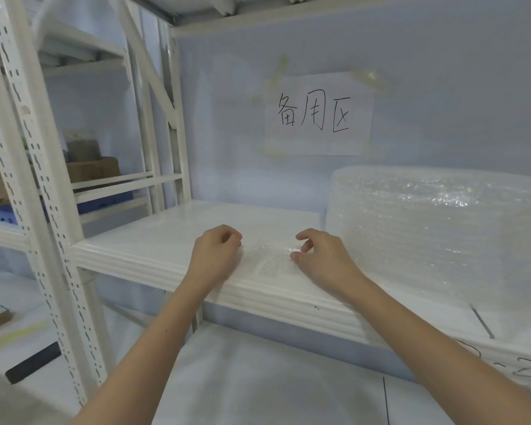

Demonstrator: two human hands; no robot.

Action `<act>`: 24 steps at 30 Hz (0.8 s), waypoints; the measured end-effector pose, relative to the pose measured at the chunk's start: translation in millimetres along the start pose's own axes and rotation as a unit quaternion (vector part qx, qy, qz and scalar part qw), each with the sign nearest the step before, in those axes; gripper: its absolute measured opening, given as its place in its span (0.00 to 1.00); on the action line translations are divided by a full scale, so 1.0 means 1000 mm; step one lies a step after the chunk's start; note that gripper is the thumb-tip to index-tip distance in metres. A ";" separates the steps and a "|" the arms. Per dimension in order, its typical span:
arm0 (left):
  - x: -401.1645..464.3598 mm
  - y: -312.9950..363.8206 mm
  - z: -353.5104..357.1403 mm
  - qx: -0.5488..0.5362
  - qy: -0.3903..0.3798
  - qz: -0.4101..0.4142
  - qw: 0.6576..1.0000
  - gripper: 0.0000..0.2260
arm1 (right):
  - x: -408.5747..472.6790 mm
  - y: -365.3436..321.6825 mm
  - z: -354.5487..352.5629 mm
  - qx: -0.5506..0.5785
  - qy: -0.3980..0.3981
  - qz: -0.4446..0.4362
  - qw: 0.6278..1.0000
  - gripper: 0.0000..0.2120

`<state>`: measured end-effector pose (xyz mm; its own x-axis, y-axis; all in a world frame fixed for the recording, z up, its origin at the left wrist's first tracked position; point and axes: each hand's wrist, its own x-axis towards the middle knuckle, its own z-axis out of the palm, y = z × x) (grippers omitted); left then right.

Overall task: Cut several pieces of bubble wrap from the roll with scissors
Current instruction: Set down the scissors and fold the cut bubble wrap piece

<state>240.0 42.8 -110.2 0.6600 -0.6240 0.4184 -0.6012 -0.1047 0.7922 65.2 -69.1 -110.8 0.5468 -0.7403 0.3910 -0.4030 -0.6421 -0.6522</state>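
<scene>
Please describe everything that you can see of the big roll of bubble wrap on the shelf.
The roll of bubble wrap is a big, pale, see-through bundle of plastic with small air bubbles that shine in the light. It rests on the white shelf, at its right side, near the pale blue back wall. Fine layers show along its left edge. Its right part is cut off by the frame. The right hand is near it but apart.

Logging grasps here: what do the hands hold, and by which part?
Wrap piece on the shelf: left hand at its left edge, right hand at its right. Grip or mere touch cannot be told.
</scene>
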 end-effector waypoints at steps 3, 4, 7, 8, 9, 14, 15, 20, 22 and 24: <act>-0.001 0.002 0.002 0.020 0.007 -0.004 1.000 0.11 | -0.002 0.001 -0.001 -0.009 0.010 0.000 1.000 0.14; -0.003 0.003 0.003 0.027 0.010 -0.006 1.000 0.11 | -0.002 0.000 0.000 -0.018 0.014 0.000 1.000 0.13; -0.006 0.006 0.005 0.040 0.017 -0.009 0.999 0.12 | -0.004 -0.003 -0.002 -0.039 0.004 -0.002 0.999 0.09; -0.007 0.006 0.005 0.039 0.017 -0.011 0.999 0.12 | -0.005 -0.004 -0.003 -0.041 -0.004 -0.006 0.999 0.09; -0.008 0.006 0.005 0.035 0.016 -0.011 0.999 0.13 | -0.007 -0.005 -0.004 -0.044 -0.012 -0.011 0.999 0.09; -0.008 0.004 0.003 0.008 0.004 -0.009 1.000 0.20 | -0.013 -0.010 -0.006 -0.047 -0.041 -0.035 0.997 0.11; -0.008 0.004 0.003 0.005 0.001 -0.010 1.000 0.19 | -0.014 -0.011 -0.007 -0.048 -0.046 -0.038 0.997 0.11; -0.008 0.005 0.003 -0.008 -0.003 -0.018 1.000 0.18 | -0.016 -0.014 -0.008 -0.025 -0.045 -0.037 0.998 0.11; -0.007 0.004 0.003 -0.005 -0.004 -0.017 1.000 0.14 | -0.016 -0.014 -0.008 -0.017 -0.037 -0.035 0.999 0.10; -0.006 0.002 0.003 -0.001 -0.002 -0.013 1.000 0.13 | -0.016 -0.013 -0.009 -0.009 -0.020 -0.037 0.999 0.10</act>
<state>232.8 44.0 -112.4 0.6732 -0.6246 0.3958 -0.5831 -0.1192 0.8036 55.4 -50.8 -102.5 0.6050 -0.6821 0.4107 -0.3734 -0.6986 -0.6103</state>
